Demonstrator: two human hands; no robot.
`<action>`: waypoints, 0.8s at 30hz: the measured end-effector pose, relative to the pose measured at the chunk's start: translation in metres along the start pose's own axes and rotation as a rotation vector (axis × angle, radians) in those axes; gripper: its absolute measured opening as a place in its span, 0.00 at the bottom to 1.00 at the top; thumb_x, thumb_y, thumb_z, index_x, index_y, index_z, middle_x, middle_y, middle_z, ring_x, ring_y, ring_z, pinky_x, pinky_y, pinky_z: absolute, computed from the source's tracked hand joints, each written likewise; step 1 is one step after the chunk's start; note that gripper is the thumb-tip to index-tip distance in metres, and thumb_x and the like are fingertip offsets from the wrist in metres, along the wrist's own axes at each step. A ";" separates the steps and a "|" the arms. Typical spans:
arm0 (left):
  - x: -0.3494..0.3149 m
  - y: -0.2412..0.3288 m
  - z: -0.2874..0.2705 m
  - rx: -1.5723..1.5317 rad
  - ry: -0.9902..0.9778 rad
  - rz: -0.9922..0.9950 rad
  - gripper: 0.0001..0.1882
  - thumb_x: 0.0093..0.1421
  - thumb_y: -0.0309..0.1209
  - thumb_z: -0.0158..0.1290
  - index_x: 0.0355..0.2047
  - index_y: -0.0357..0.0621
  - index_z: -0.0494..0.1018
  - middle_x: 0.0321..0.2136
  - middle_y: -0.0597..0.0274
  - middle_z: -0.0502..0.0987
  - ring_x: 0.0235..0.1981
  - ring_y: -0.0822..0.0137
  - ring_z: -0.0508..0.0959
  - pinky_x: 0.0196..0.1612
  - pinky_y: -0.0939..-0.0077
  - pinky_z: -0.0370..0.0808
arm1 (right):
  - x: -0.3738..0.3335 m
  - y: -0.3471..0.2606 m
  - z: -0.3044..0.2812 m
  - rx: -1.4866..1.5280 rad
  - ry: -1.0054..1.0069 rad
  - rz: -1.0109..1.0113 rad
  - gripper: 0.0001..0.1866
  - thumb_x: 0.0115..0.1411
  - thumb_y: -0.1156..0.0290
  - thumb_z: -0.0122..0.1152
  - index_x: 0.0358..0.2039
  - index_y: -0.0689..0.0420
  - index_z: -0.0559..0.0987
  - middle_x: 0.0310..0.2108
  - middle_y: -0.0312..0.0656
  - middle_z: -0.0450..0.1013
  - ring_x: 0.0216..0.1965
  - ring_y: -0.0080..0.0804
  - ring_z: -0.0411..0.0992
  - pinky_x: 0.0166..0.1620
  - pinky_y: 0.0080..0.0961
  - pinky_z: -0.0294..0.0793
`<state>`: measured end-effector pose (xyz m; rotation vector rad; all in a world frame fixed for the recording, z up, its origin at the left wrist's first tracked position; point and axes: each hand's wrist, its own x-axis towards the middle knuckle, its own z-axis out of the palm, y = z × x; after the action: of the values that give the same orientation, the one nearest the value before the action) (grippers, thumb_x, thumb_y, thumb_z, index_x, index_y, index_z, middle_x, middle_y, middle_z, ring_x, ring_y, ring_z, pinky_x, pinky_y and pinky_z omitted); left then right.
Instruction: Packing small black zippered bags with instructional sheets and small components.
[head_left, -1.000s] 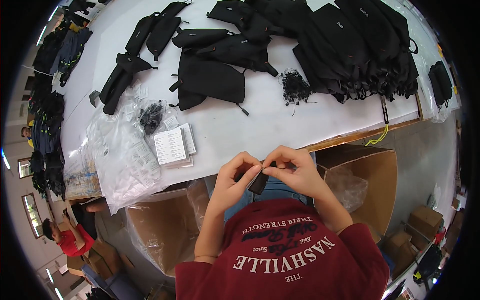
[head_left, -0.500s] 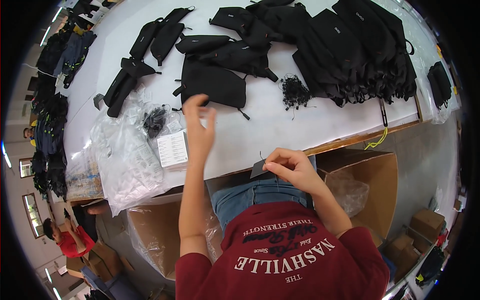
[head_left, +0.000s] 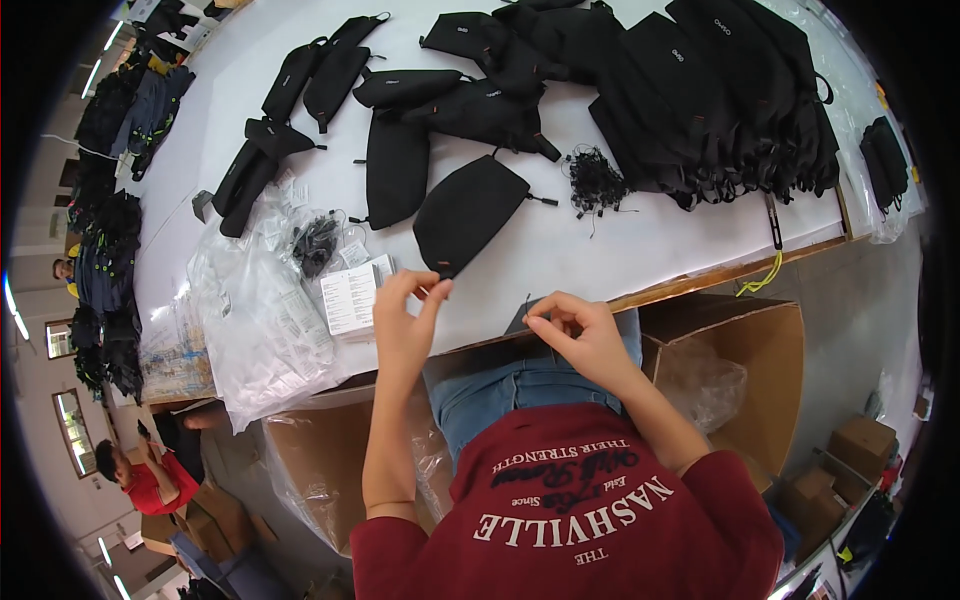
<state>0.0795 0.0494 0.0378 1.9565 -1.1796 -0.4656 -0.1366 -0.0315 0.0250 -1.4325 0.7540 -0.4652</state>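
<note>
My left hand (head_left: 404, 322) pinches the near corner of a flat black fabric pouch (head_left: 471, 214), which lies slanted on the white table. Closed fingers of my right hand (head_left: 588, 338) grip a small dark hang tag (head_left: 519, 318) with a thin black string, close to the table's front edge. Beside my left hand stands a stack of white printed cards (head_left: 349, 300). Another black pouch (head_left: 397, 172) lies just behind the one I am touching.
Clear plastic bags (head_left: 255, 325) cover the table's left front. Black strings (head_left: 597, 184) lie in a small pile near a big heap of black pouches (head_left: 690, 95). An open cardboard box (head_left: 765, 370) sits below the edge. A person in red (head_left: 160, 485) is at far left.
My left hand has come down and nearer, and one black pouch has turned and slid toward me with it. The right hand keeps the hang tag in almost the same place.
</note>
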 end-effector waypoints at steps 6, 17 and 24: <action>-0.046 0.004 0.034 -0.649 -0.293 -0.322 0.13 0.57 0.25 0.56 0.43 0.35 0.76 0.27 0.68 0.76 0.28 0.80 0.70 0.33 0.85 0.66 | 0.006 0.003 0.011 -0.298 0.021 -0.045 0.06 0.55 0.69 0.61 0.32 0.56 0.79 0.11 0.36 0.59 0.13 0.24 0.57 0.20 0.24 0.56; -0.052 0.008 0.047 -0.562 -0.199 -0.310 0.09 0.54 0.21 0.57 0.36 0.36 0.78 0.27 0.69 0.76 0.25 0.81 0.68 0.29 0.86 0.65 | 0.003 0.011 0.005 -0.300 0.050 -0.218 0.07 0.51 0.74 0.64 0.32 0.58 0.81 0.16 0.37 0.69 0.16 0.22 0.62 0.21 0.20 0.60; -0.052 0.024 0.042 -0.497 0.080 -0.091 0.01 0.58 0.20 0.53 0.31 0.36 0.72 0.28 0.65 0.74 0.24 0.78 0.68 0.30 0.87 0.64 | 0.005 0.002 -0.001 -0.053 -0.062 -0.001 0.09 0.57 0.75 0.60 0.38 0.59 0.76 0.19 0.31 0.65 0.22 0.16 0.63 0.28 0.15 0.62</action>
<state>0.0126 0.0698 0.0258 1.5831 -0.8277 -0.6521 -0.1340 -0.0355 0.0222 -1.4902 0.7202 -0.4021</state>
